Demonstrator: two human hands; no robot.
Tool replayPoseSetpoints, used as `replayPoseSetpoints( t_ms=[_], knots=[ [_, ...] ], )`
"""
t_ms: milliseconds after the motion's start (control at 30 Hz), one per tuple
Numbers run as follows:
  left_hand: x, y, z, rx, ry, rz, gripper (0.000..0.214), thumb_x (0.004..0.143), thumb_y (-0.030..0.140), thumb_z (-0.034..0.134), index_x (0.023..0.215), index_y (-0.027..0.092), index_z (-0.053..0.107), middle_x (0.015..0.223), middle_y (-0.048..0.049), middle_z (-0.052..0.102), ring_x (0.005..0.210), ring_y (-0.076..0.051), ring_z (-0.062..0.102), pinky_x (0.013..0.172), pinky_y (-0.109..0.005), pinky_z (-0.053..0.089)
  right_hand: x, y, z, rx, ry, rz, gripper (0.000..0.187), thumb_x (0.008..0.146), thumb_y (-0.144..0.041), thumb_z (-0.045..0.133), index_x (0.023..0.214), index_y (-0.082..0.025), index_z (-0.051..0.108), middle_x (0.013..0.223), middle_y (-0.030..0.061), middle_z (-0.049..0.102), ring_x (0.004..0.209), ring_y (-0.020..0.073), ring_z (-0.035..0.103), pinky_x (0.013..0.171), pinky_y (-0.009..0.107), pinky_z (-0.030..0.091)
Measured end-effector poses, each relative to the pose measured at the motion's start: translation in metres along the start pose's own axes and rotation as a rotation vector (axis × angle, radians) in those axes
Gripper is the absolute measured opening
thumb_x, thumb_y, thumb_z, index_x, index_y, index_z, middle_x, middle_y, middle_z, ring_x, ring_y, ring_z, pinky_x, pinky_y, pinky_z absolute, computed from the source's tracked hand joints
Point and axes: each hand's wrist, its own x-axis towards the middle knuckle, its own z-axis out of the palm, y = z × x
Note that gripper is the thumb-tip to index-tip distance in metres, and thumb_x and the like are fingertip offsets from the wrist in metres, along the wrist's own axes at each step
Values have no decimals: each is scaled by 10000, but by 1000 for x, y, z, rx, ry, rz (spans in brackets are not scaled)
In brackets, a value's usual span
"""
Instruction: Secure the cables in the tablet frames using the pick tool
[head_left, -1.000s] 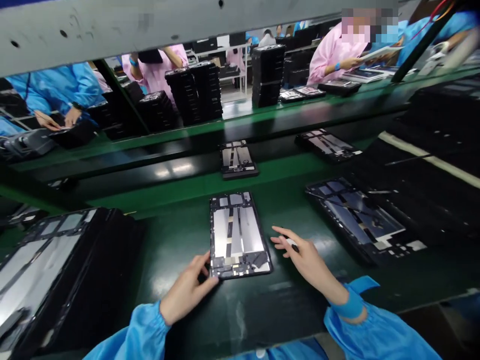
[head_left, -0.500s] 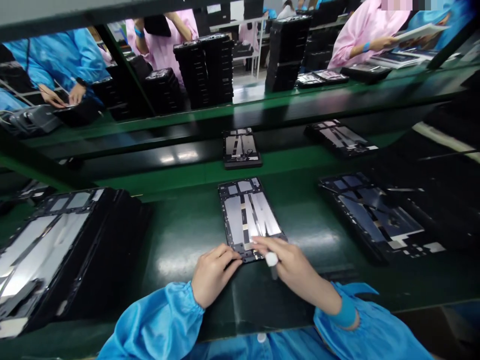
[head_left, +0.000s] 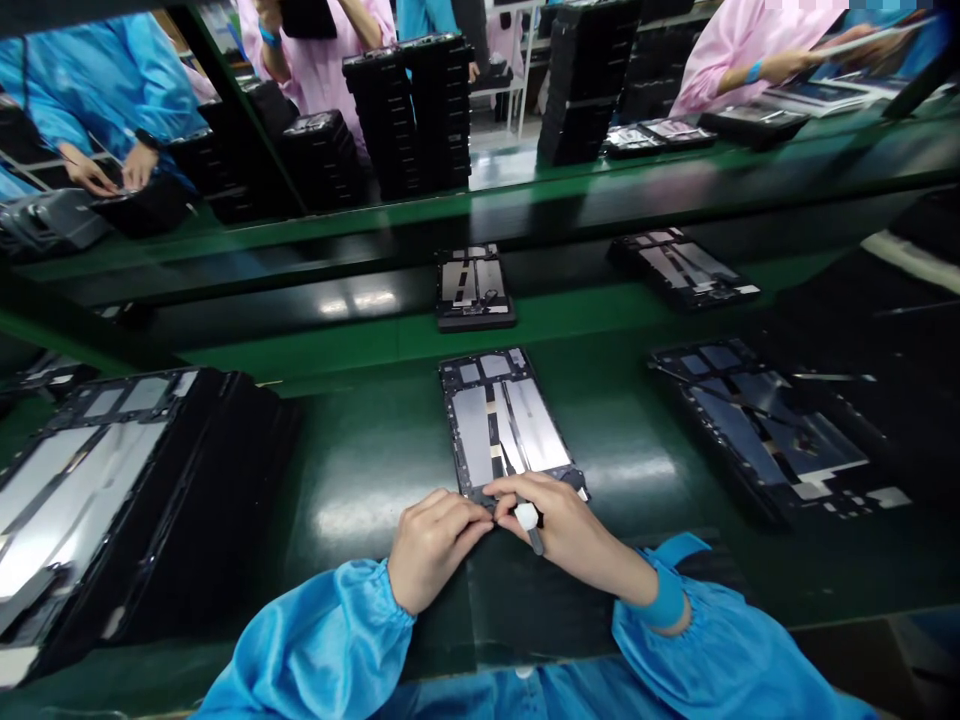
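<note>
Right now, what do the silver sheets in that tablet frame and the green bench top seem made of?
The silver sheets look like thin metal foil, with a satin sheen. The green bench top looks like glossy rubber or plastic, judging by its bright glare.

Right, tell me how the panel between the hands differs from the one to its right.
The panel between the hands has the left hand and the right hand, gripping a white-handled tool, at its near edge; the panel to its right has no hand on it. The first lies nearly square to the person, the other skewed. The first's sheets look silver, the other's bluish. Both lie flat, metal sheets up, in black frames.
</note>
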Motion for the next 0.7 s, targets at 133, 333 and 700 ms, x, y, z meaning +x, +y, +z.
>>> replayPoseSetpoints(
  t_ms=[133,333,700],
  knots=[
    [0,2,0,10,-18,8,146,977,264,533,1047,216,652,939,-34,715,824,-153,651,720,-271,533,1,1,-2,6,-25,15,261,888,-152,604,1129,-243,647,887,21,747,903,215,687,822,335,523],
    [0,1,2,5,-9,26,154,966,251,545,970,214,694,842,-31,704,776,-159,632,686,-274,523,2,1,-2,12,-26,2,250,892,-161,601,1124,-243,646,847,14,747,867,212,694,814,337,525],
    [-4,6,3,-39,-59,-167,162,957,307,556,916,227,690,821,-29,607,780,-163,591,678,-272,499,-5,7,7,-47,34,-78,333,870,-35,536,1130,-227,617,868,32,707,839,211,649,773,340,500]
  ],
)
